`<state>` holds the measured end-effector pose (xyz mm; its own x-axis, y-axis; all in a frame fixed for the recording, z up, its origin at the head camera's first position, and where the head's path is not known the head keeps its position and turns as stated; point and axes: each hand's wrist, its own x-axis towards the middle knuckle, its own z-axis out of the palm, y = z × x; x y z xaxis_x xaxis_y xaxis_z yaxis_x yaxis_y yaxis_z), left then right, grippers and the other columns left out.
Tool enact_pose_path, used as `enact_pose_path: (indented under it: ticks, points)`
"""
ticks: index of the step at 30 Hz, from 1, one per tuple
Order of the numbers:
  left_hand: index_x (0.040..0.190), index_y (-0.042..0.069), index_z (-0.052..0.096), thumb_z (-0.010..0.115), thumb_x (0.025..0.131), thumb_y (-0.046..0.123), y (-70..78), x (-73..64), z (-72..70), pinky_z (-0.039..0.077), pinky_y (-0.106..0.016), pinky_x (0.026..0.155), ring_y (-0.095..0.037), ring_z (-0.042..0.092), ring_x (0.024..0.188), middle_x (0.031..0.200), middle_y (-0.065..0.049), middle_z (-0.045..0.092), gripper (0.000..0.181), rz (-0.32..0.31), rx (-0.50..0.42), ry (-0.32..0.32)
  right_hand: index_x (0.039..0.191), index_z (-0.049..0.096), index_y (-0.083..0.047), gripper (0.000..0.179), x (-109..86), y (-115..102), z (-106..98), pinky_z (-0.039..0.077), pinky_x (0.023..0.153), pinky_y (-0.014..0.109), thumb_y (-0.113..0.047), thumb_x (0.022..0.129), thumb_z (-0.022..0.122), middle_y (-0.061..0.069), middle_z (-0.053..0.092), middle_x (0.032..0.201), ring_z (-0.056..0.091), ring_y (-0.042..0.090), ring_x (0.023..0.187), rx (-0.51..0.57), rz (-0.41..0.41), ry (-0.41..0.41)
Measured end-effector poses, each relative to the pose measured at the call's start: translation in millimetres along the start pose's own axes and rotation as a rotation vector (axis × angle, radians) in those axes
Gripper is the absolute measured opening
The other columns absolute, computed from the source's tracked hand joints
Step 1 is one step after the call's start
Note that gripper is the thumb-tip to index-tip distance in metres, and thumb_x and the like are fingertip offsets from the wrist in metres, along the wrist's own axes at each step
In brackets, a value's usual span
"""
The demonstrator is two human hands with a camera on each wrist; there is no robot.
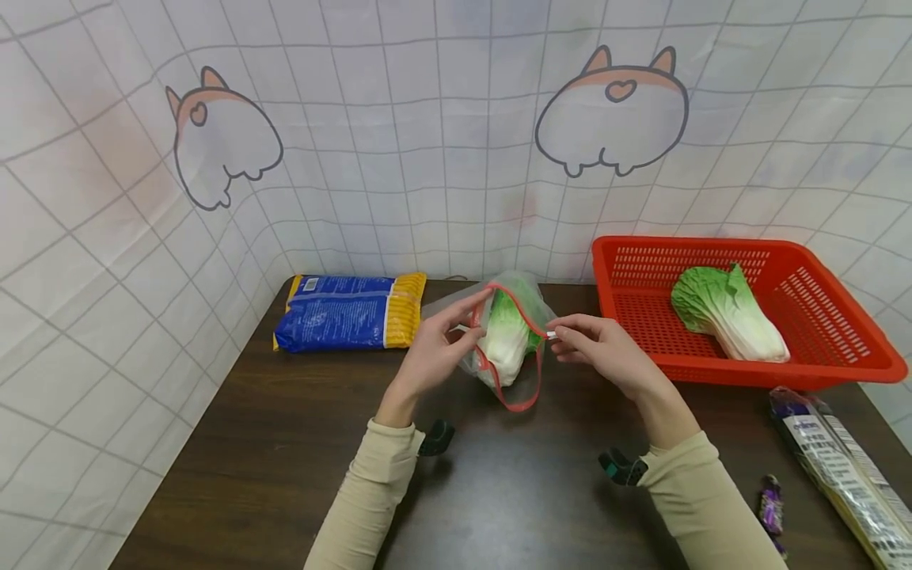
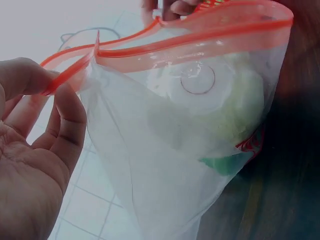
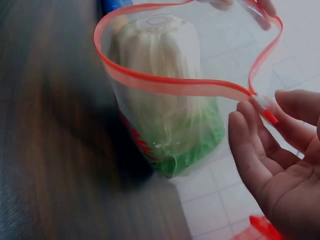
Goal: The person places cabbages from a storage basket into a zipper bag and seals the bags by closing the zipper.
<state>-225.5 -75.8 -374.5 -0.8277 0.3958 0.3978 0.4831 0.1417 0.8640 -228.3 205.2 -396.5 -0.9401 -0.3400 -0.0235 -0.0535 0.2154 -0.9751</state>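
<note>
A clear zip bag [image 1: 526, 405] with a red-orange rim has its mouth spread wide toward me. Inside it lies a napa cabbage [image 1: 504, 348], white base toward the opening and green leaves deeper in. My left hand [image 1: 431, 348] pinches the rim at the bag's left side between thumb and fingertips. At the opposite corner my right hand [image 1: 606, 352] pinches the end of the rim, beside a small white slider [image 3: 259, 102]. In the left wrist view, the cabbage's round cut base shows through the film.
To the right stands a red plastic basket [image 1: 755, 372] holding another napa cabbage [image 1: 734, 317]. A blue and yellow package [image 1: 342, 313] lies at the back left. A long clear-wrapped packet [image 1: 841, 467] and a small purple wrapper [image 1: 771, 505] lie at the right of the dark table [image 1: 499, 507].
</note>
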Motion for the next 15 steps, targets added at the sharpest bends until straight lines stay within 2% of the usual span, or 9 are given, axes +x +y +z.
enact_pose_path:
  ticks: [1,5,10,12,15]
  points:
    - [0.143,0.005,0.050,0.059,0.094,-0.003,4.9,-0.7,-0.8,0.049,-0.024,0.072,-0.030,0.059,0.086,0.143,-0.011,0.052,0.050,0.000,-0.006,-0.002,0.126,0.059,0.004,0.040,1.8,-1.8,0.0,0.053,0.089,0.037,-0.026,0.099,0.059,0.020,0.063,0.115,0.067,0.021,0.098,0.023,-0.003,0.007]
    - [0.144,0.006,0.049,0.058,0.095,-0.003,5.5,-1.8,-6.5,0.047,-0.023,0.070,-0.028,0.057,0.086,0.143,-0.008,0.052,0.051,0.001,-0.057,0.022,0.117,0.059,0.008,0.033,7.5,-15.1,-3.2,0.054,0.087,0.033,-0.017,0.097,0.063,0.015,0.065,0.103,0.067,0.019,0.092,0.154,-0.074,0.049]
    - [0.144,0.002,0.047,0.055,0.095,-0.005,10.2,-3.4,-15.7,0.042,-0.025,0.063,-0.028,0.056,0.083,0.130,-0.018,0.058,0.050,0.045,-0.092,0.072,0.107,0.064,0.003,0.018,12.9,-45.7,-9.1,0.054,0.085,0.032,-0.010,0.094,0.066,0.009,0.066,0.095,0.068,0.020,0.088,0.327,-0.203,0.138]
    - [0.144,0.000,0.046,0.056,0.095,-0.006,12.6,-3.9,-18.1,0.045,-0.025,0.065,-0.032,0.058,0.086,0.122,-0.023,0.059,0.050,0.060,-0.093,0.084,0.106,0.064,0.003,0.018,15.8,-58.6,-9.3,0.054,0.085,0.031,-0.009,0.093,0.066,0.009,0.067,0.093,0.069,0.020,0.086,0.365,-0.256,0.176]
    - [0.143,-0.002,0.044,0.056,0.094,-0.006,13.6,-4.5,-20.7,0.050,-0.026,0.072,-0.035,0.060,0.095,0.123,-0.025,0.058,0.051,0.060,-0.119,0.076,0.106,0.064,0.005,0.020,19.7,-75.8,-7.0,0.055,0.084,0.031,-0.009,0.092,0.068,0.011,0.068,0.092,0.070,0.021,0.084,0.375,-0.324,0.235]
